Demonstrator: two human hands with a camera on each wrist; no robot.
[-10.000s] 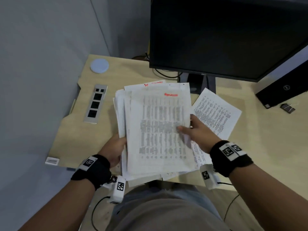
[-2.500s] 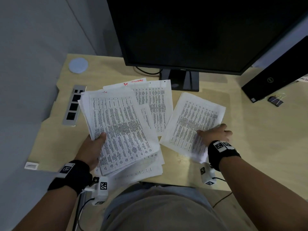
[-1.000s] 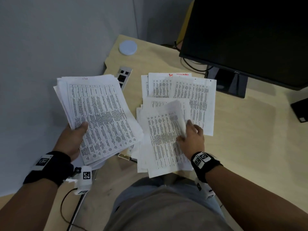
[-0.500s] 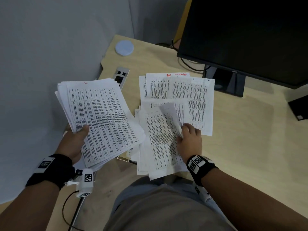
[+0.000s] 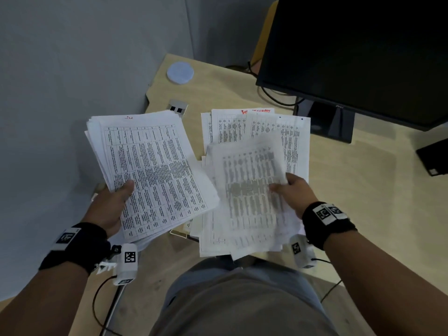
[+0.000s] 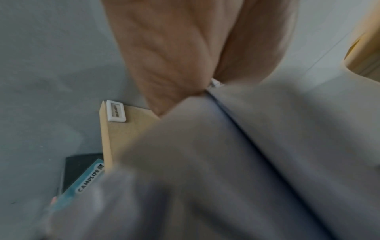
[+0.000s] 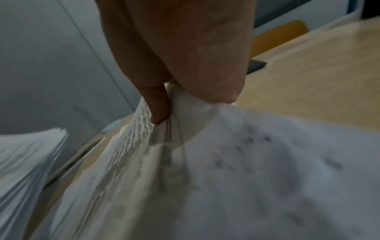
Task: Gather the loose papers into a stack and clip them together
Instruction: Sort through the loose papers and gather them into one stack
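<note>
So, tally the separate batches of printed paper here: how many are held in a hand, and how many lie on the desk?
Held in the left hand: 1, the thick stack
Held in the right hand: 1, the lifted sheets
Lying on the desk: 1, the spread pile
Total: 3

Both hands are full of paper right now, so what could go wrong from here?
1. The right hand pinches the lifted sheets at one edge only; they bend and might slip or crease.
2. The left hand holds an uneven, fanned stack out past the desk edge; pages may slide to the floor.
3. The papers on the desk overhang its near edge and could get dragged off.
</note>
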